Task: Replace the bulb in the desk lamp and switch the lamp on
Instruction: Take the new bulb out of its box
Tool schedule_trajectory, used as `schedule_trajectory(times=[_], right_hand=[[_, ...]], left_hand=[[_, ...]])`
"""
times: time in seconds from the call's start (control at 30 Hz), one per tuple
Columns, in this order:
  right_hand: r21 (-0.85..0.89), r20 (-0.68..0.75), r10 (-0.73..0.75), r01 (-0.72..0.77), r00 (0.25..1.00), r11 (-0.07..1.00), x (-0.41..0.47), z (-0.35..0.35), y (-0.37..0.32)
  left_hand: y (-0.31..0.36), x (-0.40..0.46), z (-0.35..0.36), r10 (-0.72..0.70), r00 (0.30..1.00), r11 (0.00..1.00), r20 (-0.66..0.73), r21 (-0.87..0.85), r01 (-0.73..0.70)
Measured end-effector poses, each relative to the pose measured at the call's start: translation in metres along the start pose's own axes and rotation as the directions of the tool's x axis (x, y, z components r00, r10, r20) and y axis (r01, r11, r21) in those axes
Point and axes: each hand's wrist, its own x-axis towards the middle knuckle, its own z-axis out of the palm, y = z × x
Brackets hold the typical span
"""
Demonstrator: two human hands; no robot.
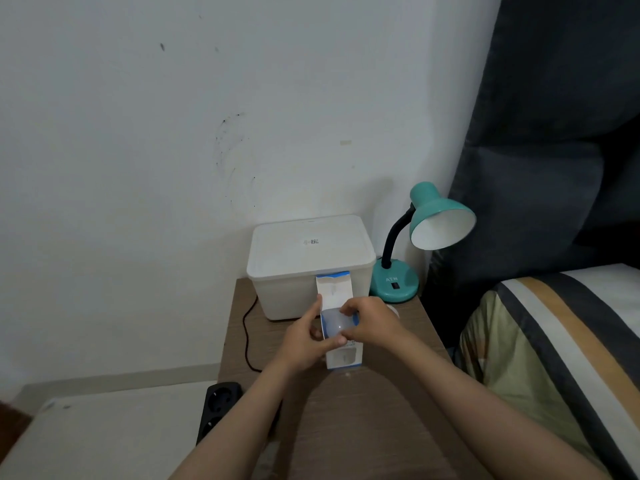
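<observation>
A teal desk lamp (429, 223) with a black gooseneck stands at the back right of the wooden bedside table (374, 417). Its shade faces me and I see no bulb inside. A rocker switch (394, 285) sits on its round base. Over the table's middle I hold a white and blue bulb box (341, 356) with its top flap up. My left hand (304, 337) grips the box's left side. My right hand (372, 318) pinches the white bulb (335, 323) that shows at the box's opening.
A white lidded plastic container (308, 258) stands behind the box, next to the lamp. A black cord (246, 334) runs down the table's left side to a black power strip (218, 408) on the floor. A bed with striped bedding (561, 344) lies right.
</observation>
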Motion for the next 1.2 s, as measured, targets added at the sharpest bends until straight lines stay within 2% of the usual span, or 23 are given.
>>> schedule_trajectory(times=[0.23, 0.47, 0.57, 0.67, 0.77, 0.87, 1.0, 1.2], right_hand=[[0.195, -0.072, 0.005, 0.010, 0.997, 0.981, -0.003, -0.006, 0.003], [0.430, -0.281, 0.069, 0.062, 0.957, 0.901, -0.011, -0.026, -0.001], [0.571, -0.346, 0.138, 0.091, 0.928, 0.816, -0.015, -0.036, -0.004], [0.689, -0.309, 0.174, 0.094, 0.935, 0.718, -0.018, -0.040, -0.001], [0.640, -0.248, 0.176, 0.024, 0.953, 0.768, -0.027, -0.039, -0.003], [0.515, -0.209, 0.208, -0.073, 0.955, 0.854, -0.030, -0.031, 0.001], [0.387, -0.221, 0.140, -0.045, 0.965, 0.921, -0.032, -0.017, 0.002], [0.347, -0.327, 0.097, 0.024, 0.940, 0.938, -0.038, -0.014, -0.001]], left_hand=[[-0.002, 0.001, 0.000, 0.014, 1.000, 1.000, 0.010, -0.002, -0.014], [0.004, -0.004, 0.003, 0.053, 0.998, 0.998, -0.034, 0.029, -0.052], [0.004, -0.005, 0.004, 0.073, 0.994, 0.993, -0.080, 0.099, -0.065], [0.007, -0.010, 0.006, 0.085, 0.990, 0.988, -0.115, 0.138, -0.068], [0.010, -0.015, 0.009, 0.120, 0.979, 0.979, -0.166, 0.186, -0.088], [0.008, -0.018, 0.016, 0.159, 0.961, 0.974, -0.228, 0.197, -0.114], [0.006, -0.022, 0.025, 0.194, 0.931, 0.966, -0.308, 0.223, -0.128], [0.004, -0.027, 0.032, 0.215, 0.921, 0.968, -0.324, 0.198, -0.157]])
